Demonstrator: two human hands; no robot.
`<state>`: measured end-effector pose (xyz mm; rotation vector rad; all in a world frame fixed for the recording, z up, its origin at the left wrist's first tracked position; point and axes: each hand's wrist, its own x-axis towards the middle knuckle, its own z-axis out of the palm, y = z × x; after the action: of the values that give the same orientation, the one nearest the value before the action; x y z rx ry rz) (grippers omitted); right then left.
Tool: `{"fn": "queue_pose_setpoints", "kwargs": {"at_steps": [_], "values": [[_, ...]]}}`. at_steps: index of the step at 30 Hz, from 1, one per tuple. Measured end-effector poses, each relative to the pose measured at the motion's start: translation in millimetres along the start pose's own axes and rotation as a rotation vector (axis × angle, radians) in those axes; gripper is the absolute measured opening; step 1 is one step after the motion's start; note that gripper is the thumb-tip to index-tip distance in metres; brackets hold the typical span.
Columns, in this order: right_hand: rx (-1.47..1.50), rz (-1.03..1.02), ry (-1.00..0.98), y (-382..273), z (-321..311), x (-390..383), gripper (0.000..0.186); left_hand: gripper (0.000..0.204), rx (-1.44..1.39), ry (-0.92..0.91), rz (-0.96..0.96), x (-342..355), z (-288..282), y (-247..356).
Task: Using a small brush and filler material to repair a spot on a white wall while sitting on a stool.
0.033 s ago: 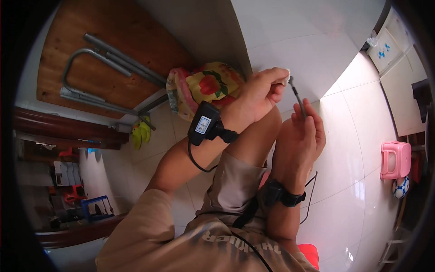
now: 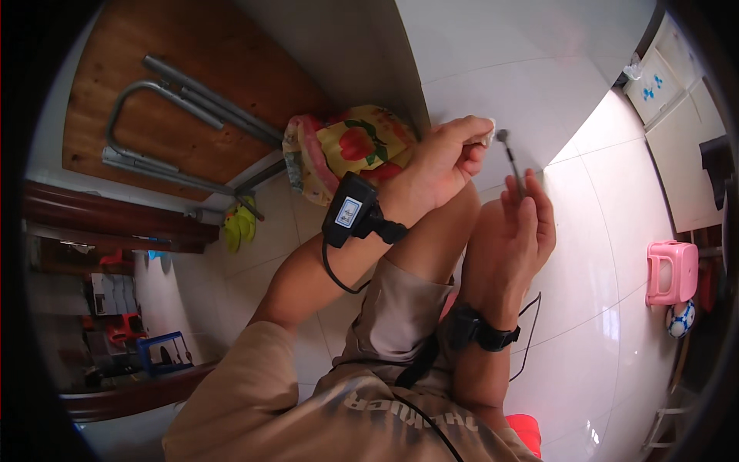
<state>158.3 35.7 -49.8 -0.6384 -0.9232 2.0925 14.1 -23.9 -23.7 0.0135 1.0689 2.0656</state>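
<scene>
My left hand [image 2: 450,158] is closed, with a small white piece [image 2: 490,132] pinched at the thumb and fingertips. What this piece is, I cannot make out. Between thumb and fingers, my right hand [image 2: 523,231] grips a slim dark rod-like tool with a small round head [image 2: 503,135]. The rod points up and slightly left, and its head sits just right of the white piece, with a narrow gap between them. Both hands are held in front of a pale glossy wall, above my bent knees.
Behind my left hand lies a patterned fabric bundle [image 2: 346,146]. At far left, a brown wooden board [image 2: 254,69] with folded metal legs leans, yellow-green slippers [image 2: 240,225] near it. A pink stool [image 2: 672,271] and a ball [image 2: 680,318] are at right. Cables run from my wrist devices.
The tool's round head has shifted a little to the right, away from the white piece. My left hand has hardly moved.
</scene>
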Motion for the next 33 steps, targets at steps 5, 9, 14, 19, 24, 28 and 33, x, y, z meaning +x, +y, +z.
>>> {"fn": "queue_pose_setpoints", "kwargs": {"at_steps": [5, 9, 14, 19, 24, 28, 33], "values": [[-0.390, -0.183, -0.071, 0, 4, -2, 0.038, 0.015, -0.087, 0.038, -0.025, -7, -1, -3], [-0.452, -0.149, -0.176, -6, 13, -13, 0.038, 0.015, -0.106, 0.025, -0.015, -11, -11, -3], [-0.434, -0.120, -0.221, -8, 16, -13, 0.036, 0.016, -0.119, 0.036, -0.020, -16, -14, -2], [-0.417, -0.119, -0.212, -9, 13, -12, 0.036, 0.017, -0.124, 0.022, -0.014, -18, -15, -3], [-0.338, -0.134, -0.214, -7, 11, -13, 0.035, 0.015, -0.100, 0.059, -0.044, -22, -3, -2], [-0.340, -0.165, -0.244, -4, 3, -9, 0.032, 0.015, -0.117, 0.006, -0.026, -20, 0, -4], [-0.272, -0.153, -0.282, -4, -14, 5, 0.033, 0.015, -0.110, -0.018, -0.044, -19, 6, -8]]}}
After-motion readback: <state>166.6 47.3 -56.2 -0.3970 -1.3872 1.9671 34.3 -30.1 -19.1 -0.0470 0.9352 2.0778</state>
